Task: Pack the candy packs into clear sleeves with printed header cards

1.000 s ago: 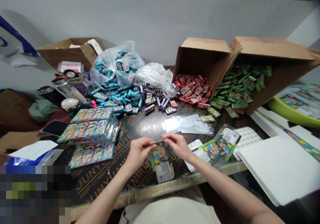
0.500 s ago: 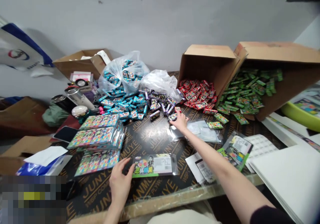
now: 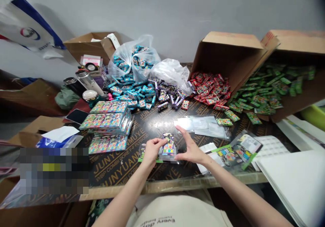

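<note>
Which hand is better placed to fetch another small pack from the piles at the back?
Probably the right hand: it is open beside the purple pack and holds nothing, while the left hand pinches that pack over the clear bag.

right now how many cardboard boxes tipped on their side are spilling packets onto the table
2. One tipped box at back right spills red packets; the other tipped box beside it, at the far right, spills green packets. None seems hidden.
</note>
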Motion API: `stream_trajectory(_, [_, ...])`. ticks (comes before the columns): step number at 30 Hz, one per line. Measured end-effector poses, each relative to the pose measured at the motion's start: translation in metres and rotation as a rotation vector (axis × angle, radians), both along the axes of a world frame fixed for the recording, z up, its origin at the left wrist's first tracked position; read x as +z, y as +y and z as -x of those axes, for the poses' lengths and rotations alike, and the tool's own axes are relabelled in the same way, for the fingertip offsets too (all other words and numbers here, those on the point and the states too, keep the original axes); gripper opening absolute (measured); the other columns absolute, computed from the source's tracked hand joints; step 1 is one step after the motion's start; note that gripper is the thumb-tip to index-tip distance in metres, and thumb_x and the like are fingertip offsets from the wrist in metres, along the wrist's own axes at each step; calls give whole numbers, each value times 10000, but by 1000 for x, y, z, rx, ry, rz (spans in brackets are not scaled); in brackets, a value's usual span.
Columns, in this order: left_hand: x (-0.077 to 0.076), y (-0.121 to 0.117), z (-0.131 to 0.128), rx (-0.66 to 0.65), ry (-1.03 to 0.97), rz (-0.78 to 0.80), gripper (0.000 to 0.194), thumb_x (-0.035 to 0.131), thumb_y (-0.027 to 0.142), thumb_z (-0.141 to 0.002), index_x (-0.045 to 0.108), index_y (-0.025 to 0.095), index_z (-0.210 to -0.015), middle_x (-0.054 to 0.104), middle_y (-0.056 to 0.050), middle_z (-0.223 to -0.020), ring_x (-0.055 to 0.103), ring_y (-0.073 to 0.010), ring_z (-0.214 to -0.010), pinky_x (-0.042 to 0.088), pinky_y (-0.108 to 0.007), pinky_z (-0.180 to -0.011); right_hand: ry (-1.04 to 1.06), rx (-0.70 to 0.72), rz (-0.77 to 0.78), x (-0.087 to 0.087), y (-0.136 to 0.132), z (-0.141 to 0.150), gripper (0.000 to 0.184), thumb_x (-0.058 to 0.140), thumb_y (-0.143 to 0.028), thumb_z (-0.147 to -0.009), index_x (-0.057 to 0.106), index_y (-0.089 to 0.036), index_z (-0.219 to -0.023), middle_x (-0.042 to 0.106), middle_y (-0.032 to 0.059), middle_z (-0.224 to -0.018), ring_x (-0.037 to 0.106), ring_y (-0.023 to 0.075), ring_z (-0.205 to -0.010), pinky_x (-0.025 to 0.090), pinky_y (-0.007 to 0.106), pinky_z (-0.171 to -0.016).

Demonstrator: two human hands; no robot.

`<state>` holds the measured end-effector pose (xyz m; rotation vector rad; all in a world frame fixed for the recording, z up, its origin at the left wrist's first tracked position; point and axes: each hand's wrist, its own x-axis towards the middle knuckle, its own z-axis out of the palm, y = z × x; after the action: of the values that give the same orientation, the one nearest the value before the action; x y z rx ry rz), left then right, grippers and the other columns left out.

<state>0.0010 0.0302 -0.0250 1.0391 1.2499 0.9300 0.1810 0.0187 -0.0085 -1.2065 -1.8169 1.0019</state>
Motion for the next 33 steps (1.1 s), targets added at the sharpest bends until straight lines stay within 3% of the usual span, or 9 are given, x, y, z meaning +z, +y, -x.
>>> stream_trajectory(2, [-3, -6, -4, -34, 45, -19, 407, 622, 499, -657, 638, 94, -701, 648, -56, -642, 578, -146, -555, 456, -255, -564, -147, 54, -206, 1, -6, 1, 937, 735, -465, -523, 300, -237, -1320, 346, 98, -1352, 264, 289, -1265, 189, 453, -1031])
stream_trajectory(7, [-9, 6, 6, -153, 305, -171, 418, 506, 496, -754, 662, 113, -813, 679, -83, -778, 618, -203, -720, 476, -299, -667, -256, 24, -295, -7, -4, -2, 752, 678, -335, -576, 379, -234, -1259, 497, 79, -1195, 426, 266, -1126, 252, 433, -974])
stream_trajectory(9, [-8, 35, 22, -147, 473, -268, 373, 490, 433, -785, 637, 136, -955, 656, -97, -966, 586, -227, -919, 443, -327, -809, -275, -54, -278, -15, 6, -10, 751, 673, -320, -576, 378, -222, -1259, 501, 84, -1198, 437, 269, -1115, 268, 430, -957])
stream_trajectory(13, [-1, 125, 57, -102, 864, -415, 505, 583, 271, -736, 467, 143, -1210, 372, -146, -1351, 277, -295, -1266, 233, -423, -1019, -294, -140, -221, -33, 29, -17, 770, 674, -336, -572, 372, -205, -1269, 494, 96, -1219, 447, 275, -1114, 304, 418, -932])
stream_trajectory(17, [6, 197, 68, -131, 1160, -480, 661, 626, 259, -696, 365, 99, -1282, 297, -214, -1375, 217, -336, -1287, 173, -469, -1025, -312, -103, -207, -42, 37, -3, 781, 665, -353, -575, 366, -199, -1280, 505, 102, -1209, 445, 282, -1118, 287, 430, -938])
stream_trajectory(20, [0, 219, 64, -191, 1304, -514, 605, 621, 337, -699, 430, 141, -1239, 356, -201, -1348, 277, -342, -1262, 161, -501, -1016, -319, -81, -209, -44, 39, 4, 773, 658, -342, -580, 367, -207, -1283, 512, 99, -1197, 441, 279, -1121, 280, 424, -938])
stream_trajectory(25, [-23, 204, 55, -195, 1405, -597, 477, 518, 327, -785, 466, 115, -1209, 334, -227, -1352, 235, -360, -1275, 115, -562, -1003, -359, -126, -224, -49, 51, -8, 742, 653, -346, -590, 382, -228, -1270, 510, 87, -1198, 439, 271, -1119, 266, 417, -943])
stream_trajectory(29, [-39, 150, 42, -222, 1377, -678, 435, 510, 334, -796, 474, 162, -1193, 356, -203, -1328, 275, -360, -1238, 275, -579, -930, -404, -204, -237, -58, 75, -21, 745, 654, -358, -599, 372, -227, -1277, 515, 84, -1189, 453, 269, -1096, 285, 412, -921])
stream_trajectory(33, [-44, 95, 38, -309, 1275, -788, 256, 488, 304, -821, 559, 254, -1062, 438, -90, -1256, 371, -257, -1165, 443, -404, -855, -493, -211, -242, -64, 101, -20, 727, 655, -373, -610, 392, -220, -1271, 506, 108, -1194, 439, 284, -1112, 260, 452, -937])
